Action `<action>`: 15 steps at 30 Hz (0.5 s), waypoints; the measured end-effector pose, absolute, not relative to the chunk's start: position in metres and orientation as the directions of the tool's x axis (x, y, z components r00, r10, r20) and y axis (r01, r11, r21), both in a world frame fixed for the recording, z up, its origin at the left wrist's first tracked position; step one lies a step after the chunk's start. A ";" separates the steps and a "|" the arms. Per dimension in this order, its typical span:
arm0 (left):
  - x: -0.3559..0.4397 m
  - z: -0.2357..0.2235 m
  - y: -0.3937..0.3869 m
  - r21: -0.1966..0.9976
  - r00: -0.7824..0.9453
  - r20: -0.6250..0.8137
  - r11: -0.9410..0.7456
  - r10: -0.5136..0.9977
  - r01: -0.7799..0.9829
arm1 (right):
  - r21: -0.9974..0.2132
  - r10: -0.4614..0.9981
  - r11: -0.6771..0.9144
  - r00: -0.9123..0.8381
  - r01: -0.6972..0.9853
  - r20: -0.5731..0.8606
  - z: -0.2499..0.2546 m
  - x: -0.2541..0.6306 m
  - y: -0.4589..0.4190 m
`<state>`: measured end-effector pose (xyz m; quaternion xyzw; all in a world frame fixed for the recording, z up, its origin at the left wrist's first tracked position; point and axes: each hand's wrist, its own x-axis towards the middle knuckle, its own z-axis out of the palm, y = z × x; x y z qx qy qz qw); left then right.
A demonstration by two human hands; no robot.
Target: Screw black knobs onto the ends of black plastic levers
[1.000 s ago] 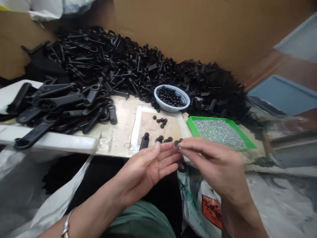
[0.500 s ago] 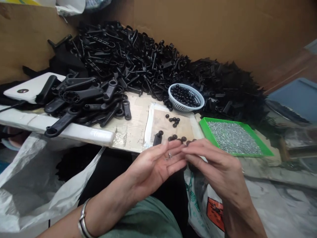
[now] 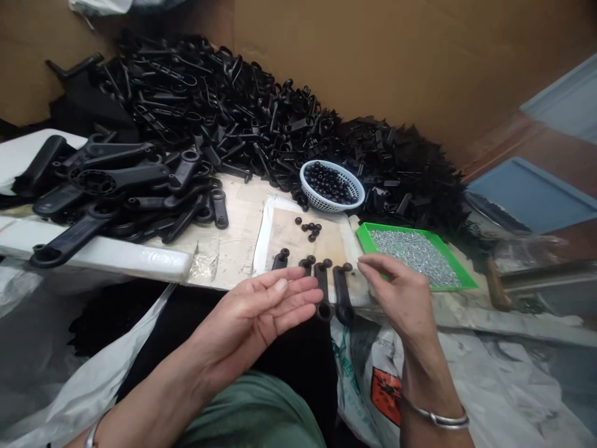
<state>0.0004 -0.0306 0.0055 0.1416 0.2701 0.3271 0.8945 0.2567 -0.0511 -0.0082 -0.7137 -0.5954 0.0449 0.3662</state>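
Note:
My left hand (image 3: 259, 314) lies palm up at the table's front edge with its fingers stretched out; I see nothing on the palm. My right hand (image 3: 394, 291) is beside it to the right, fingertips pinched together near the corner of the green tray (image 3: 368, 239) of small silver screws. What the pinch holds is too small to see. Between the hands, three black plastic levers (image 3: 332, 287) lie side by side over the table edge, a black cap at each far end. A fourth lever (image 3: 280, 257) lies left of them.
A white basket (image 3: 332, 185) of black round caps stands behind a few loose caps (image 3: 310, 229). A big heap of black plastic parts (image 3: 224, 124) fills the back against cardboard. Larger black handles (image 3: 116, 193) lie at left. Plastic bags hang below the table.
My hands have parted: the right one moved right toward the green tray, and the left palm is now bare of the small screws seen earlier. The black levers between them are uncovered.

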 end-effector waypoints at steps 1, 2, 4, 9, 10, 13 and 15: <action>0.000 0.006 -0.030 0.431 0.637 -0.396 0.747 0.661 -0.507 | -0.569 0.885 -0.016 0.277 0.822 0.376 -0.008 0.260 -0.052; 0.000 0.005 -0.030 0.430 0.636 -0.399 0.748 0.660 -0.506 | -0.566 0.887 -0.006 0.266 0.825 0.378 -0.008 0.263 -0.053; 0.000 0.004 -0.029 0.428 0.642 -0.396 0.750 0.657 -0.504 | -0.551 0.892 0.023 0.231 0.834 0.388 -0.006 0.266 -0.054; 0.002 0.000 -0.030 0.428 0.647 -0.396 0.755 0.651 -0.497 | -0.502 0.893 0.106 0.139 0.858 0.427 -0.005 0.260 -0.048; 0.002 0.000 -0.030 0.428 0.642 -0.406 0.756 0.651 -0.495 | -0.492 0.892 0.119 0.124 0.863 0.434 -0.006 0.259 -0.047; 0.001 -0.001 -0.030 0.431 0.628 -0.424 0.755 0.652 -0.493 | -0.460 0.890 0.154 0.079 0.875 0.448 -0.007 0.256 -0.044; 0.001 -0.001 -0.030 0.428 0.628 -0.423 0.755 0.653 -0.497 | -0.439 0.889 0.173 0.052 0.882 0.455 -0.007 0.255 -0.044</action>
